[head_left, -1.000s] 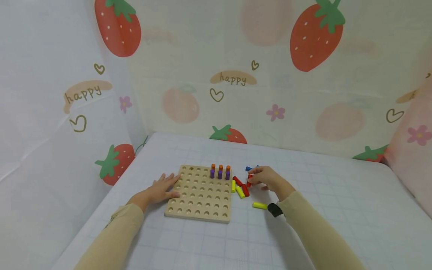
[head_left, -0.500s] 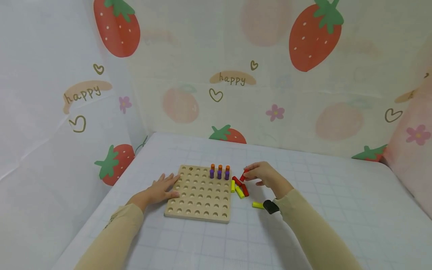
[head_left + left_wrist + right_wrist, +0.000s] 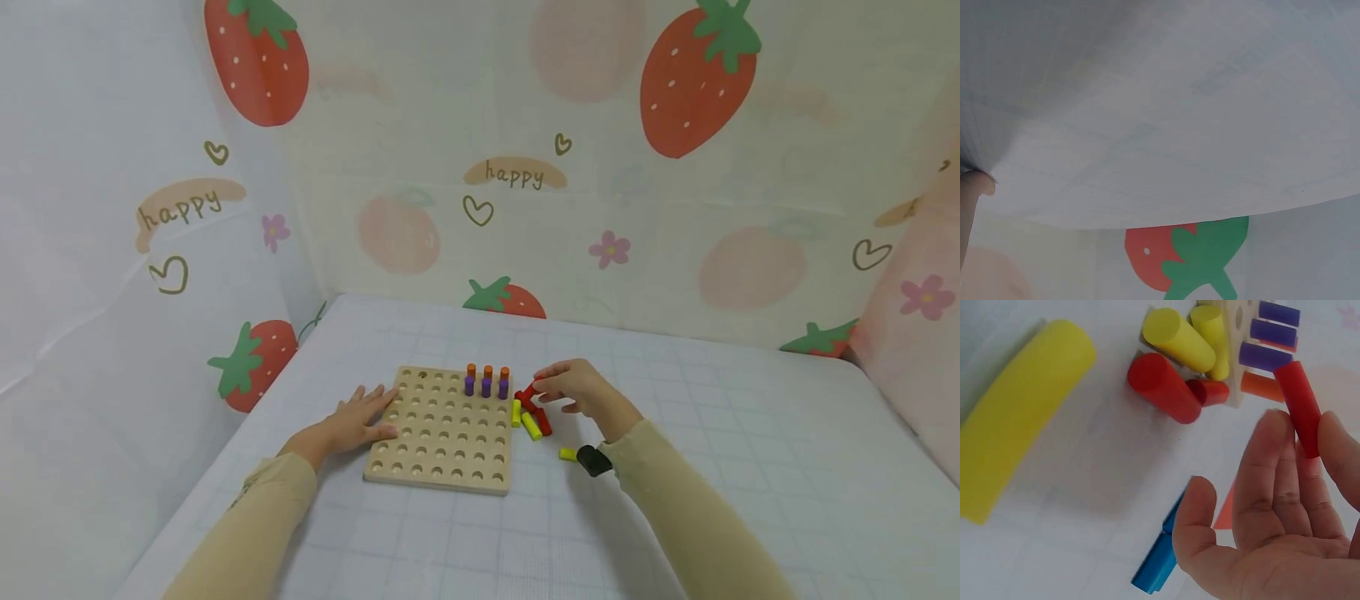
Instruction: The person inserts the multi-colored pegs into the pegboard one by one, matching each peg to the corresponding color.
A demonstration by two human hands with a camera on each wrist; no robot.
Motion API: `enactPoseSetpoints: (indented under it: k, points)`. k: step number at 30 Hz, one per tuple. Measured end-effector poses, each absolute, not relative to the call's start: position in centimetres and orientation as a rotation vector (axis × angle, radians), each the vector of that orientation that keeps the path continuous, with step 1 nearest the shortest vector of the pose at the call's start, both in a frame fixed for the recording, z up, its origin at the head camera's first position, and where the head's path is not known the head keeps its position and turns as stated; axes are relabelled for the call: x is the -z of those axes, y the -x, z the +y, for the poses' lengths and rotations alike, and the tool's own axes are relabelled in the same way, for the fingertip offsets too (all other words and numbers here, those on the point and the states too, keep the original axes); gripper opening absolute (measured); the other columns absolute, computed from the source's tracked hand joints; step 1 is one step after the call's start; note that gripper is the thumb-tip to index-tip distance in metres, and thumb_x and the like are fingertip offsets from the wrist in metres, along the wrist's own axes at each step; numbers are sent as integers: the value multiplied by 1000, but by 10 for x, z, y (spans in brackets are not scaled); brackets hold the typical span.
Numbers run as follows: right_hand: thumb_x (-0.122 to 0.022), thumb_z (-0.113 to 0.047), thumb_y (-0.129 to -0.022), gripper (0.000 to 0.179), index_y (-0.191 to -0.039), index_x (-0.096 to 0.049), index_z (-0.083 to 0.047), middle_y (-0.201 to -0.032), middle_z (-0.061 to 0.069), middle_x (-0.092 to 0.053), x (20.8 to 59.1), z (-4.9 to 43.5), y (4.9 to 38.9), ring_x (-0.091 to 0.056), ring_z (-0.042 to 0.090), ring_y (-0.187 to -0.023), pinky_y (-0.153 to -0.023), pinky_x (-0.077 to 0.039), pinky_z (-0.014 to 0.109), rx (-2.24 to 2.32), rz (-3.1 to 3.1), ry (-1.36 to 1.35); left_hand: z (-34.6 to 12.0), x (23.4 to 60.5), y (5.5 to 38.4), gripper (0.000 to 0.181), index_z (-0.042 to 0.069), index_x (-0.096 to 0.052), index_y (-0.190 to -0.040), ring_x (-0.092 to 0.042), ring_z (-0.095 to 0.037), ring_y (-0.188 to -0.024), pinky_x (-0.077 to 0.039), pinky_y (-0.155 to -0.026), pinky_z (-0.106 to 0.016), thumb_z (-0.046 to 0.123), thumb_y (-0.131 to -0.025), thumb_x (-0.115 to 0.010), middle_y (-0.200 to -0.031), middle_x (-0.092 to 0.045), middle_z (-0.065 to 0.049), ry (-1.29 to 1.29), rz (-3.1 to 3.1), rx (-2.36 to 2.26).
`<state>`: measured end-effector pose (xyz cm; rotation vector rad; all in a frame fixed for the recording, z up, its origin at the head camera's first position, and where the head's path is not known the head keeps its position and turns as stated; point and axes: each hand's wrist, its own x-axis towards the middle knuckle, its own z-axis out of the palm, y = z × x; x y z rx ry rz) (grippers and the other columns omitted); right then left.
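Observation:
A wooden pegboard [image 3: 442, 482] lies flat with rows of round holes. Three orange pegs [image 3: 487, 370] stand in its back row at the right, three purple pegs [image 3: 486, 387] just in front. My left hand [image 3: 356, 421] rests along the board's left edge, fingers spread. Between thumb and fingertips my right hand [image 3: 581, 387] pinches a red peg [image 3: 1299, 409], held up tilted to the right of the board. Below it lie two red pegs [image 3: 543, 422] and two yellow pegs [image 3: 531, 426] close to the board's right side.
Another yellow peg [image 3: 567, 454] lies nearer the front, partly covered by the black wrist strap [image 3: 594, 461]. Blue pegs [image 3: 1159, 562] lie behind the right hand in the right wrist view. A white gridded cloth [image 3: 420, 550] covers the table, with strawberry-printed curtains [image 3: 405, 108] around it.
My right hand has lifted the red peg and carried it left toward the board, turning it to a slant. The left hand has stayed put.

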<state>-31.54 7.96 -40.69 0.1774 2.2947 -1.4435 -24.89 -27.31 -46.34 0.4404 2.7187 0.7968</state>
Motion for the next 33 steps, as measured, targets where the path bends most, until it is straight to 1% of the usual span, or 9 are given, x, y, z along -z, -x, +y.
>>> enactPoseSetpoints:
  k: [3,7,10,14,19,26,33]
  points:
    - [-66,-16,-94,29,-119,-64,-3,-107,12,-70,408,76,313,-65,28,-102,-92,-44,48,1451,2303,-177,-274,464,250,87,-2,-21,-152,4,-55,-140,0,-105,-72,50,-93,-57,-154,-11,-35,-437,2718,-796]
    - [-68,-17,-93,28,-118,-66,-5,-107,10,-70,411,69,311,-64,27,-98,-85,-45,42,1478,2317,-188,-275,466,252,88,-1,-20,-153,5,-55,-140,1,-106,-71,50,-93,-58,-155,-11,-34,-427,2714,-800]
    - [-69,-19,-92,30,-119,-67,-8,-109,8,-70,415,64,311,-63,26,-95,-81,-44,37,1481,2339,-210,-276,467,252,88,-1,-20,-153,5,-54,-140,1,-106,-70,51,-93,-57,-155,-10,-34,-415,2710,-796]
    - [-71,-19,-90,31,-120,-67,-10,-110,8,-68,419,57,311,-62,25,-92,-77,-41,36,1483,2376,-246,-276,467,252,89,-1,-19,-153,5,-54,-140,2,-107,-70,52,-92,-57,-155,-10,-33,-407,2708,-795]
    - [-73,-14,-88,24,-110,-69,-8,-102,7,-65,421,50,307,-57,25,-88,-75,-39,37,1472,2417,-234,-275,467,252,88,-1,-20,-153,5,-54,-140,2,-106,-70,51,-92,-58,-155,-10,-34,-414,2711,-805]
    - [-77,-13,-85,19,-102,-70,-8,-87,5,-64,424,44,309,-54,23,-80,-68,-36,32,1434,2445,-223,-275,469,252,90,-1,-20,-153,5,-54,-140,1,-106,-71,53,-92,-57,-155,-11,-33,-418,2713,-803]
    - [-75,-8,-85,18,-102,-69,-5,-95,8,-63,425,42,309,-56,22,-81,-76,-48,30,1415,2431,-173,-274,464,250,90,-1,-20,-153,5,-54,-140,1,-106,-70,54,-92,-57,-155,-11,-33,-418,2715,-802]
